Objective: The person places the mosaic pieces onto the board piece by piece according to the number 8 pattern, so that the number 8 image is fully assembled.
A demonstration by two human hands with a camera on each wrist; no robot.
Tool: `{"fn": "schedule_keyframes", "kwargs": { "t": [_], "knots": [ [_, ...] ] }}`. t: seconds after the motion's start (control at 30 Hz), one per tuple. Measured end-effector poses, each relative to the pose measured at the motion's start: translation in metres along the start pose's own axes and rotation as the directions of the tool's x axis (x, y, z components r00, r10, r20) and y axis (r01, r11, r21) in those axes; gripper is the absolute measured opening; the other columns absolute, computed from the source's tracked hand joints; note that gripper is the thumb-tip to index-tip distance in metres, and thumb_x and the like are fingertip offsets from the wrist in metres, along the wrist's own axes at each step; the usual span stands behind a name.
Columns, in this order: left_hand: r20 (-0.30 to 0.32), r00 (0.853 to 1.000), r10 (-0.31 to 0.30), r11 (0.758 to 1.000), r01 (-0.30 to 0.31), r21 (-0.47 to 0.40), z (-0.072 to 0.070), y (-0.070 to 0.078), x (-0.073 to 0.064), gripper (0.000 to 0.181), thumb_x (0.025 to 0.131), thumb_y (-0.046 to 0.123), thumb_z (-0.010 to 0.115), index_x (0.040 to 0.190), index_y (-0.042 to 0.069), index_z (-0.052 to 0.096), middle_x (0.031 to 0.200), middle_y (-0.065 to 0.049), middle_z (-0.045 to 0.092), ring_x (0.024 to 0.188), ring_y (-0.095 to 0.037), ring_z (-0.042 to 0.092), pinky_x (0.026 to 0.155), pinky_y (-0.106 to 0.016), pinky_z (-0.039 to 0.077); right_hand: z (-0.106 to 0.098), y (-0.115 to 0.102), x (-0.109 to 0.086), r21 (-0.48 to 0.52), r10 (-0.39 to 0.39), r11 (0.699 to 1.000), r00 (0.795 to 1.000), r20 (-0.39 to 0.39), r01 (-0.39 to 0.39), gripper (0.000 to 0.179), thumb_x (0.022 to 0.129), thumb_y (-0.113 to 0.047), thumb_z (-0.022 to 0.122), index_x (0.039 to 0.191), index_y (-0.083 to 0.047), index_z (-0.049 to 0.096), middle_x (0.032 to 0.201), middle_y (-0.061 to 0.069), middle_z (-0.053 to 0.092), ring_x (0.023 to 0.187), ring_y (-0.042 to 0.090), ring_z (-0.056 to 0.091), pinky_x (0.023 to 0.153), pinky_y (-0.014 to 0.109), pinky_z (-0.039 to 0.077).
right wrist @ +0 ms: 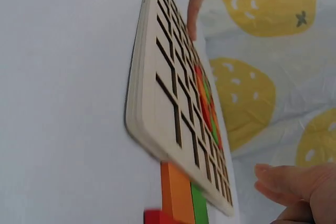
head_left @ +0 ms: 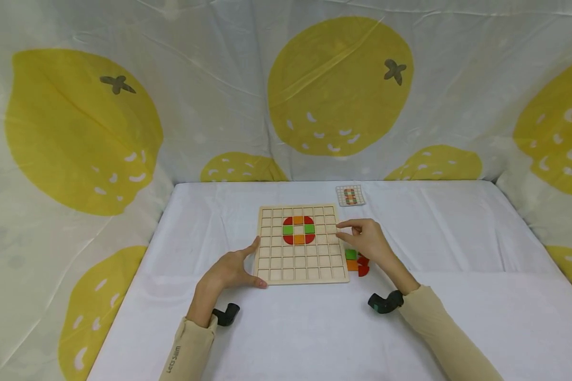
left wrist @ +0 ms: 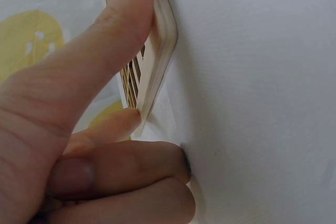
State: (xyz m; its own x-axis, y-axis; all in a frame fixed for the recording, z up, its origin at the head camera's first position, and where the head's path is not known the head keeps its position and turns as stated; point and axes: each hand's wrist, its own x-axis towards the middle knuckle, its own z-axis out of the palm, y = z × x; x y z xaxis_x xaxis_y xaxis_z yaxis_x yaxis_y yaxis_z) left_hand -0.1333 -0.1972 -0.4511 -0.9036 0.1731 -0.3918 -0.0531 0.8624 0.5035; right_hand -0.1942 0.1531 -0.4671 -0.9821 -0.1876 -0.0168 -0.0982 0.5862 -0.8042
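Left hand (head_left: 229, 272): positioned low and left of centre in the head view, palm down, forearm extending back toward the body in a beige sleeve (head_left: 190, 352). Thumb and index finger are spread apart and extended; the remaining fingers (left wrist: 131, 182) are curled under, as the left wrist view shows. It grips nothing.

Right hand (head_left: 368, 241): raised slightly, forearm angled in from the lower right in a matching sleeve. Fingers are loosely bent and point left, fingertips (right wrist: 268, 178) close together. Whether they pinch anything cannot be determined.

Each wrist carries a dark camera mount (head_left: 385, 302).
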Motion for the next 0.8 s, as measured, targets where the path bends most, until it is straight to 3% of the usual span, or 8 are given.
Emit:
{"fn": "schedule_keyframes", "kwargs": {
  "t": [0.43,0.8],
  "knots": [
    [0.000,1.000,0.007,1.000,-0.007,0.000,0.000,-0.002,0.000,0.123,0.068,0.046,0.096,0.166,0.027,0.023,0.159,-0.025,0.044,0.145,-0.046,0.046,0.111,-0.062,0.043,-0.055,0.044,-0.031,-0.106,0.094,0.989,0.993,-0.078,-0.102,0.030,0.093,-0.018,0.078,0.119,-0.004,0.077,0.061,0.000,0.035,0.057,0.016,0.035,0.050,0.027,0.026],
    [-0.001,1.000,0.009,1.000,-0.009,-0.006,0.001,-0.002,0.001,0.122,0.069,0.044,0.096,0.165,0.027,0.023,0.160,-0.024,0.043,0.145,-0.045,0.045,0.111,-0.062,0.043,-0.067,0.062,-0.035,-0.133,0.129,0.981,0.988,-0.085,-0.139,0.035,0.095,-0.024,0.077,0.123,-0.005,0.075,0.061,0.000,0.035,0.057,0.017,0.034,0.049,0.029,0.026]
  ]
}}
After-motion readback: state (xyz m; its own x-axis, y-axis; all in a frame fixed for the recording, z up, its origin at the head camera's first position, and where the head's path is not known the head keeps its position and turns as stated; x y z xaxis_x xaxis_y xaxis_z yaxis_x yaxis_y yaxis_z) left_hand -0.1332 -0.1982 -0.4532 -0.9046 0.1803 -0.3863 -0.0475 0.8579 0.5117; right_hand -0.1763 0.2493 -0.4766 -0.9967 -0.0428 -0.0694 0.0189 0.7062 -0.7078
